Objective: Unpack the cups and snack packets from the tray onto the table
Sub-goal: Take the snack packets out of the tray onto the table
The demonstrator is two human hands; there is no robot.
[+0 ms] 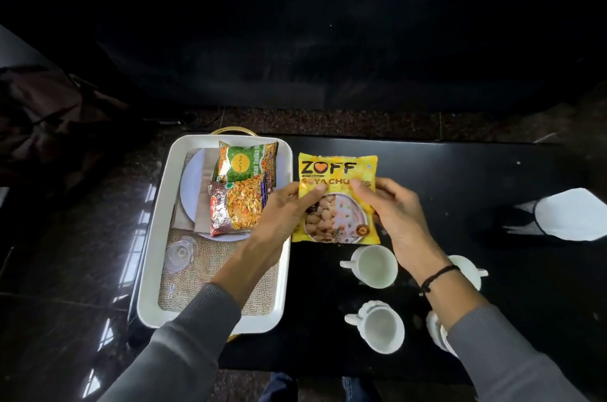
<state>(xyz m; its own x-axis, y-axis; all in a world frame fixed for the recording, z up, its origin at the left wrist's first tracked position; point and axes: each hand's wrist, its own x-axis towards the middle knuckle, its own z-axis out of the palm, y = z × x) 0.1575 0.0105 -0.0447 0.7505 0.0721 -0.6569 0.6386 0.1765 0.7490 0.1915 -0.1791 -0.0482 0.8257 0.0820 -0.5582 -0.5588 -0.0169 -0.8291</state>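
1. Your left hand (282,204) and right hand (391,207) are apart. Each grips one side of the yellow soya packet (338,168): the left takes its 9 o'clock edge and the right its 3 o'clock edge, with fingers curled onto the printed front.
2. The yellow soya packet is face up over the black table (476,171), just beside the tray's right wall. You cannot tell whether it rests on the tabletop or is held slightly above it.
3. The white tray (149,237) sits at 9 o'clock of the packet, at the table's left end. Your left forearm crosses over its near right corner.
4. In the tray, a green snack packet (244,161) lies at the 12 o'clock end. A red and orange snack packet (236,207) overlaps its near edge. Both rest over a pale round plate (192,191).
5. A clear glass (177,252) lies on its side on the burlap mat (210,270), at about 8 o'clock within the tray.
6. Four white cups stand upright on the table, nearer you than the packet.
   - The far left cup (372,265) is at the packet's 6 o'clock.
   - The near left cup (381,326) is beyond it on the same line, closer to you.
   - The far right cup (469,273) and the near right cup (434,331) are at about 5 o'clock, partly hidden by your right wrist and sleeve.
7. A black thread band (437,276) circles your right wrist.
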